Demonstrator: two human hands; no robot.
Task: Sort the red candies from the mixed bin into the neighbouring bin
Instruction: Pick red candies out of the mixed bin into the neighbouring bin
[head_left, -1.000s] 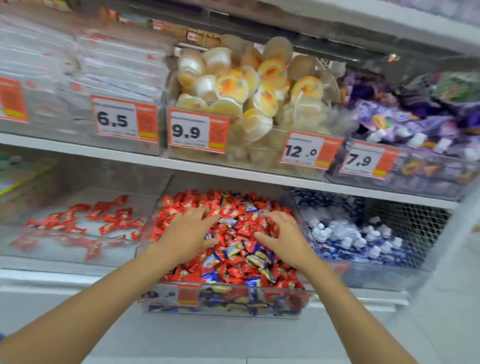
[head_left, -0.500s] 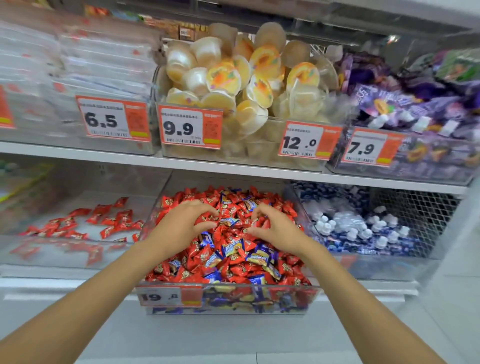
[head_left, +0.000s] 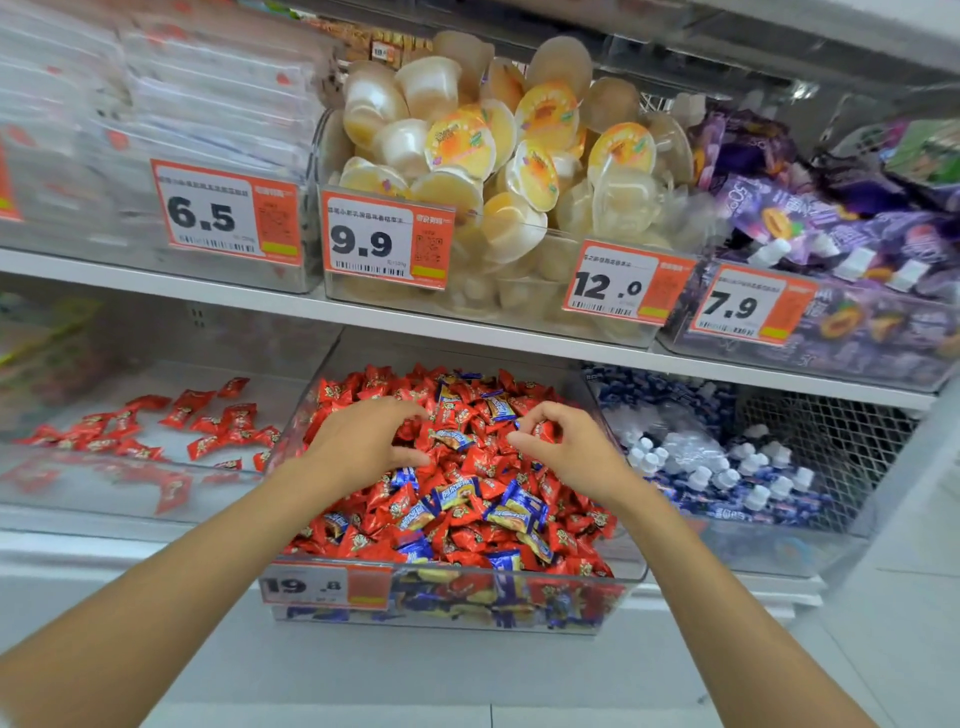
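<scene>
The mixed bin is a clear box at the middle of the lower shelf, heaped with red candies and blue candies. My left hand arches over the left of the heap, fingertips and thumb apart and touching red wrappers. My right hand is over the right of the heap, its thumb and forefinger pinching a red candy. The neighbouring bin on the left holds several loose red candies.
A bin of blue packets with white caps adjoins on the right. The upper shelf just above carries jelly cups, purple pouches and price tags. A "19.8" tag fronts the mixed bin.
Both hands went from lying flat on the heap to curling their fingers into it, the right closing onto a red candy. The camera has moved closer to the shelf.
</scene>
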